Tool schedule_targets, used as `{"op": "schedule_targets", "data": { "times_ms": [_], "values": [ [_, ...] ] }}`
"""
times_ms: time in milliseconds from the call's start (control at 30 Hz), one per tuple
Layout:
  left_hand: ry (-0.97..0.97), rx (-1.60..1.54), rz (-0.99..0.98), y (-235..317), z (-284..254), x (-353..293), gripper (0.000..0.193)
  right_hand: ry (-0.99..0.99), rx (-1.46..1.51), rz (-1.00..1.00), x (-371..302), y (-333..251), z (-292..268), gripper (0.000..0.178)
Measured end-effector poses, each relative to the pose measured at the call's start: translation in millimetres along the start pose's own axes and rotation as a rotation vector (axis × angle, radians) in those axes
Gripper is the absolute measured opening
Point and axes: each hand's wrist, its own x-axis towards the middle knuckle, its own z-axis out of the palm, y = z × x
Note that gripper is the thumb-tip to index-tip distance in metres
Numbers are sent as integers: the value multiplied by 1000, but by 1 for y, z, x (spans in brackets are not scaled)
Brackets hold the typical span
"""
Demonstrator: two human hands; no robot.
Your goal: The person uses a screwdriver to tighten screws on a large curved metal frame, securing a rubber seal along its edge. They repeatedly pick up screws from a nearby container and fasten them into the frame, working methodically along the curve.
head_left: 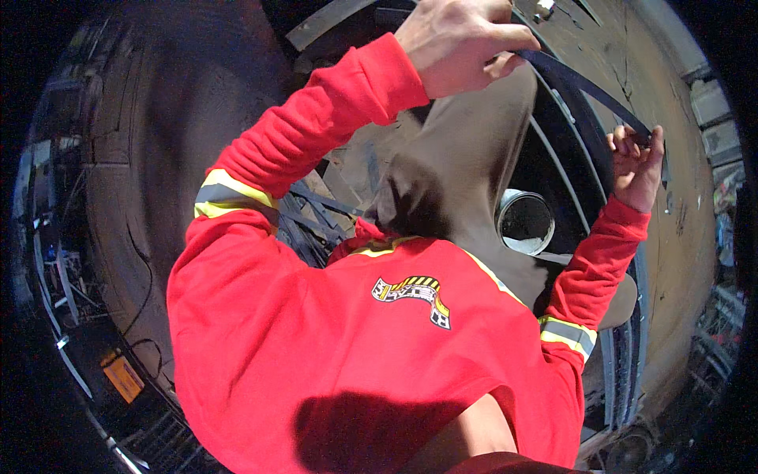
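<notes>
A long, thin, dark flat strip (588, 88) is stretched between my two hands at the upper right, bowed in a slight curve. My left hand (466, 43) pinches its near-left end between thumb and fingers. At the other end, my right hand (636, 167) has its fingers bent around the strip, thumb and forefinger close to the tip. The strip looks like metal band, though its material is hard to tell. Both arms wear red sleeves with reflective bands, and my brown-trousered leg (466, 158) lies below the strip.
Beside my leg stands an open round can (527, 246) with a pale rim. Long curved metal bars (624, 371) lie on the right, and several dark metal pieces (316, 213) are piled left of my leg. An orange box (122, 379) sits at the lower left.
</notes>
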Motion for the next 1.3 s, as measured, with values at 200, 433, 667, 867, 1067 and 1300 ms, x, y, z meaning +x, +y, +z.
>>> {"op": "schedule_targets", "data": {
  "times_ms": [200, 433, 667, 867, 1067, 1300],
  "values": [
    [104, -26, -88, -8, -16, -32, 19, -71, -34, -149, -4, 1, 44, 39],
    [87, 56, -171, -30, -21, -50, 16, -185, -176, 193, -10, 9, 38, 27],
    [-146, -205, -481, -51, 1, -77, 20, -249, 221, 461, -17, 31, 39, 24],
    [172, -210, -890, -58, 35, -88, 25, -36, -165, 271, -32, 39, 68, 25],
    [264, 120, -1700, -119, 179, -262, 37, -6, -20, 289, -26, 27, 43, 32],
    [-219, -27, -2159, -9, 249, -343, 46, 218, 38, 235, -24, 22, 1, 32]
  ]
}}
